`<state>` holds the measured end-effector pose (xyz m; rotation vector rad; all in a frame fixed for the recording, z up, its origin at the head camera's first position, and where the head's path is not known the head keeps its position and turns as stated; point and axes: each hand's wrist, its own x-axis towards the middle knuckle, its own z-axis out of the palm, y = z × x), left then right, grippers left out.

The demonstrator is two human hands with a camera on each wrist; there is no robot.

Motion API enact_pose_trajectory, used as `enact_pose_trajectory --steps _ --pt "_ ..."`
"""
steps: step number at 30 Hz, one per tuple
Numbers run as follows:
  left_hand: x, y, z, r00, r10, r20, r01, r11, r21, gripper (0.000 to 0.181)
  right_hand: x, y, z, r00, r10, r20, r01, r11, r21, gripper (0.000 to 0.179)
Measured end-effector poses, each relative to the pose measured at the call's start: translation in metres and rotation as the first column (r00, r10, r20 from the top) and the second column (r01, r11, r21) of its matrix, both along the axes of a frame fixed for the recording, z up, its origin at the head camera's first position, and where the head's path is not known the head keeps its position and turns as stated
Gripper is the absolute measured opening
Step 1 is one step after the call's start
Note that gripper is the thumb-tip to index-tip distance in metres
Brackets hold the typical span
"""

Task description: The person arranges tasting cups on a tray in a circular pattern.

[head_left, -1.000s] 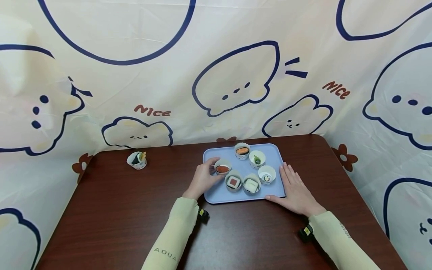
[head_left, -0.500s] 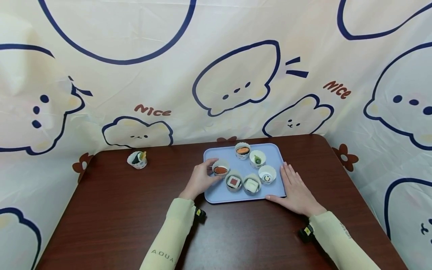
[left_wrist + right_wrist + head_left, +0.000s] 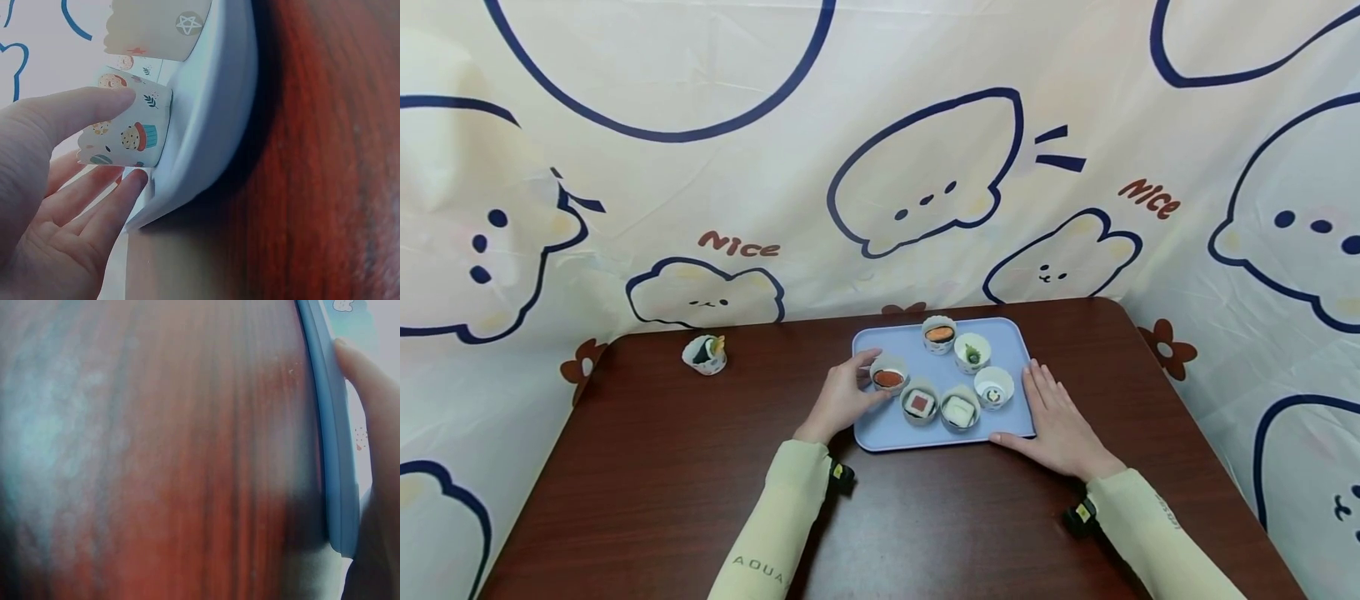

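Note:
My left hand (image 3: 841, 400) holds a printed paper baking cup (image 3: 889, 377) with a red-topped sushi piece in it, at the left side of the blue tray (image 3: 880, 433). In the left wrist view the thumb lies across that cup's wall (image 3: 147, 136), fingers on its other side; the cup stands on the tray. Close beside it are a cup with a square white-and-red piece (image 3: 919, 404) and one with a white piece (image 3: 959, 411). My right hand (image 3: 1063, 429) lies with straight fingers along the tray's right edge, thumb at the near rim.
Farther back on the tray stand cups with an orange-topped piece (image 3: 939, 335), a green-topped piece (image 3: 973, 354) and a small white piece (image 3: 993, 389). Another filled cup (image 3: 704, 356) sits apart at the table's back left. A printed cloth (image 3: 820, 283) hangs behind the brown table (image 3: 700, 467).
My left hand has shifted slightly left with the cup of red-topped sushi, away from the other cups. The right hand and the tray have stayed in place.

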<state>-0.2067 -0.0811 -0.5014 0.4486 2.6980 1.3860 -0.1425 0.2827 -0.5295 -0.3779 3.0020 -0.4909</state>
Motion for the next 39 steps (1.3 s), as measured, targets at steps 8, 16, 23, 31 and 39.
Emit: enact_pose_trajectory --steps 8,16,23,31,39 --pt "-0.001 0.001 0.0 1.0 0.015 0.023 -0.015 1.0 0.008 0.071 0.001 -0.001 0.003 1.0 -0.005 0.001 0.005 1.0 -0.007 0.126" --pt "-0.002 0.003 -0.001 0.999 0.02 0.032 -0.021 0.999 0.03 0.069 0.001 -0.001 0.004 1.0 -0.003 0.001 0.003 1.0 -0.006 0.125" --pt "0.002 -0.003 0.004 0.999 0.018 0.031 -0.02 0.998 0.051 0.07 0.001 -0.001 0.003 1.0 -0.005 0.003 0.005 1.0 -0.01 0.125" --pt "0.006 -0.035 0.011 0.997 0.077 -0.032 -0.074 0.993 0.09 0.066 0.0 -0.002 0.003 1.0 0.001 -0.004 -0.001 1.0 -0.007 0.126" --pt "0.013 -0.076 0.021 0.978 0.191 -0.08 -0.182 0.978 0.105 0.063 0.0 -0.001 0.001 1.0 -0.003 0.004 0.003 1.0 -0.006 0.126"
